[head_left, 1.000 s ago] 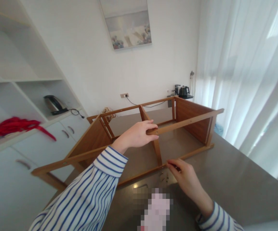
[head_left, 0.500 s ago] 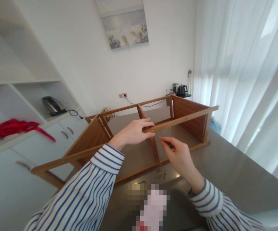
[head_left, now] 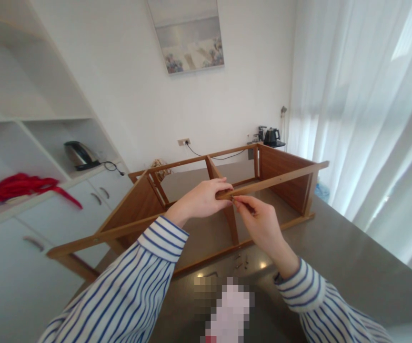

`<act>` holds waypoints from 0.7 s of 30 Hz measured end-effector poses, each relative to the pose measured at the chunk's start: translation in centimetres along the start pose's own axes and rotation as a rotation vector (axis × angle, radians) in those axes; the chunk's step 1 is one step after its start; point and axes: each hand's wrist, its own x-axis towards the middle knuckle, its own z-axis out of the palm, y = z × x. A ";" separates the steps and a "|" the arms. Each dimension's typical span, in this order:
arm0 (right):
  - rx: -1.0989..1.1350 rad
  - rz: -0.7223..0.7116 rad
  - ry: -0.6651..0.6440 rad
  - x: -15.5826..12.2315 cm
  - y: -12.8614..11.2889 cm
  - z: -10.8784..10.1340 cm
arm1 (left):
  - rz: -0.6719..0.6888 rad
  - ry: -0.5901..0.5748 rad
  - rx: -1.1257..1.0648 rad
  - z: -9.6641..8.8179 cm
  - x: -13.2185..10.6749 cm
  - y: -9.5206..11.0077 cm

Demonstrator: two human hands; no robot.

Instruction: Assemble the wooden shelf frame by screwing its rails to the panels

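A brown wooden shelf frame (head_left: pixel 291 173) lies on its side on the grey table, with panels at both ends and a crosspiece in the middle. My left hand (head_left: pixel 204 196) is wrapped round its upper near rail, where the middle crosspiece (head_left: pixel 231 224) meets it. Between the thumb and forefinger of my right hand (head_left: pixel 259 219) is a small screw (head_left: pixel 233 199). Its tip is at the rail's near face, beside my left fingertips; whether it sits in a hole I cannot tell. Several loose screws (head_left: pixel 242 262) lie on the table below.
The grey table (head_left: pixel 348 252) extends to the right, near white curtains (head_left: pixel 363 105). A blurred pale pink object (head_left: pixel 230 309) is at the near edge, with a hex key (head_left: pixel 211 275) behind it. White cabinets (head_left: pixel 66 228) with a kettle (head_left: pixel 80 156) and red cloth (head_left: pixel 20 188) stand left.
My right hand has moved left and up, bringing the screw from in front of the rail to its face. My left hand keeps its grip. The view has shifted slightly.
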 end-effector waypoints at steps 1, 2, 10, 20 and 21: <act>-0.002 0.000 0.000 0.0 0.0 0.0 | 0.002 0.001 0.000 0.0 0.0 0.0; -0.003 0.001 0.002 0.1 -0.1 0.0 | 0.004 0.001 -0.002 0.0 0.0 0.0; -0.026 -0.002 0.012 0.5 -0.4 0.4 | -0.007 0.004 -0.052 -0.2 -0.2 0.3; -0.104 -0.027 0.027 0.5 -1.0 0.5 | -0.005 0.008 -0.043 -0.2 -0.4 0.0; -0.116 -0.032 0.033 0.5 -1.1 0.5 | -0.006 0.011 -0.043 -0.2 -0.4 0.0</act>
